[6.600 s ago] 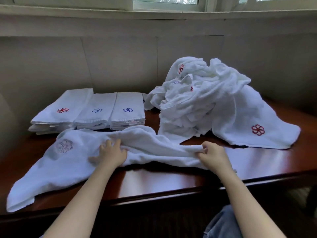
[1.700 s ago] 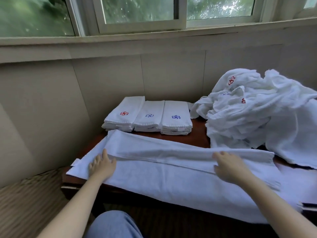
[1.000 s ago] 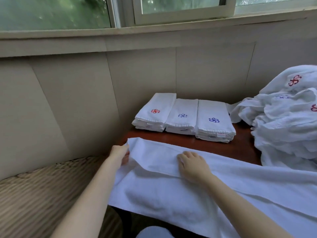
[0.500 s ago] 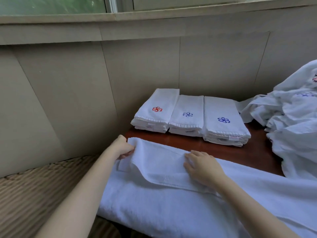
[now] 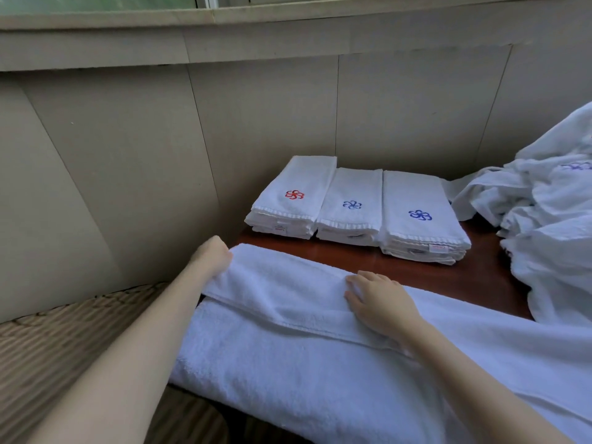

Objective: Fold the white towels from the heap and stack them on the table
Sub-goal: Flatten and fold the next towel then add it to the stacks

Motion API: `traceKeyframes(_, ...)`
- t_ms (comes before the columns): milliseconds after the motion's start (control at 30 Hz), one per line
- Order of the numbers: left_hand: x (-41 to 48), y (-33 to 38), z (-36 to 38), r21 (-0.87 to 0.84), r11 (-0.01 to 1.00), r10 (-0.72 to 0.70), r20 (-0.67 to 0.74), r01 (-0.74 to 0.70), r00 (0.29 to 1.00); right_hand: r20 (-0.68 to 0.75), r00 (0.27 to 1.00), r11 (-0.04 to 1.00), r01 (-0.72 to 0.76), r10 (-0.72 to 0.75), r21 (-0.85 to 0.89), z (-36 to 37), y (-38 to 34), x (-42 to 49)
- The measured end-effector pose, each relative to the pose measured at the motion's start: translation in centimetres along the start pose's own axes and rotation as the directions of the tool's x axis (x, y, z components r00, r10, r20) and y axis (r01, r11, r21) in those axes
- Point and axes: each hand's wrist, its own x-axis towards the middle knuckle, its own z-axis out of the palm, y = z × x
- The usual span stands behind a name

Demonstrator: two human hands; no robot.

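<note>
A long white towel (image 5: 288,354) lies across the front of the brown table (image 5: 416,270), folded lengthwise with its left end doubled over on top. My left hand (image 5: 213,256) grips that doubled left end, its fingers hidden under the cloth. My right hand (image 5: 378,301) presses flat on the upper layer, fingers straight. Three stacks of folded towels (image 5: 355,206) sit side by side at the back, with a red logo on the left one and blue logos on the other two. The heap of unfolded towels (image 5: 551,219) rises at the right.
A beige panelled wall (image 5: 128,155) stands behind and left of the table, with a window sill above. A woven wicker surface (image 5: 48,357) lies at the lower left, beside the table's left end. The towel overhangs the table's front edge.
The view has tilted down slightly. The towel's left end now lies flatter, and my right hand rests flat on the upper layer. My left hand stays at the left end.
</note>
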Motion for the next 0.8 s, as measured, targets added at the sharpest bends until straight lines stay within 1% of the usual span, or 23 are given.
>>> traceKeyframes(67,-0.6,-0.1,0.6,0.116,0.992,-0.05,0.034,0.045,0.998,0.015,1.0,1.0,-0.003,0.002,0.003,-0.1,0.0,-0.1)
traceKeyframes(100,-1.3,0.1,0.8,0.186,0.981,-0.064,0.021,0.059,0.998,0.026,1.0,1.0,-0.009,0.009,-0.003,-0.1,0.0,-0.2)
traceKeyframes(133,-2.1,0.4,1.0,0.245,0.969,-0.036,-0.034,0.043,0.999,0.03,0.999,1.0,-0.024,0.024,-0.015,-0.2,0.1,-0.3)
traceKeyframes(167,-2.7,0.8,1.4,0.316,0.949,0.019,-0.104,0.015,0.994,0.029,0.998,0.999,-0.048,0.048,-0.026,-0.3,0.3,-0.5)
traceKeyframes(200,-3.4,1.5,1.9,0.391,0.92,0.088,-0.145,-0.025,0.985,0.023,0.997,0.997,-0.079,0.08,-0.027,-0.5,0.6,-0.7)
traceKeyframes(233,-4.1,2.2,2.6,0.448,0.891,0.159,-0.157,-0.074,0.975,0.023,0.993,0.994,-0.112,0.113,-0.016,-0.7,1.0,-0.9)
traceKeyframes(267,-4.8,3.0,3.4,0.479,0.867,0.224,-0.125,-0.139,0.967,0.027,0.99,0.99,-0.142,0.142,-0.002,-1.0,1.5,-1.3)
traceKeyframes(300,-5.6,4.0,4.3,0.501,0.839,0.27,-0.046,-0.212,0.962,0.035,0.985,0.986,-0.169,0.168,0.009,-1.3,2.1,-1.6)
traceKeyframes(367,-7.3,6.2,6.4,0.488,0.797,0.322,0.155,-0.356,0.934,0.046,0.974,0.975,-0.223,0.222,0.022,-2.0,3.7,-2.4)
traceKeyframes(400,-8.3,7.4,7.5,0.456,0.792,0.33,0.24,-0.406,0.913,0.046,0.966,0.966,-0.255,0.253,0.031,-2.4,4.6,-3.0)
traceKeyframes(467,-10.0,9.8,9.6,0.377,0.801,0.347,0.341,-0.466,0.874,0.038,0.948,0.947,-0.319,0.317,0.035,-3.2,6.9,-4.5)
traceKeyframes(533,-11.6,12.1,11.3,0.33,0.807,0.35,0.401,-0.49,0.847,0.027,0.928,0.929,-0.371,0.371,0.004,-4.1,9.6,-6.5)
traceKeyframes(600,-12.8,14.2,12.7,0.305,0.806,0.358,0.429,-0.506,0.829,0.01,0.905,0.905,-0.424,0.424,-0.035,-5.2,12.5,-9.0)
traceKeyframes(667,-13.7,15.7,13.9,0.292,0.807,0.365,0.436,-0.513,0.822,-0.044,0.901,0.898,-0.434,0.432,-0.074,-6.4,15.3,-11.7)
traceKeyframes(733,-14.5,16.3,15.1,0.296,0.814,0.361,0.414,-0.499,0.836,-0.153,0.895,0.899,-0.433,0.42,-0.063,-7.5,17.9,-14.5)
traceKeyframes(800,-14.9,16.0,16.0,0.314,0.82,0.378,0.333,-0.479,0.864,-0.293,0.845,0.886,-0.463,0.448,0.018,-8.2,20.3,-17.6)
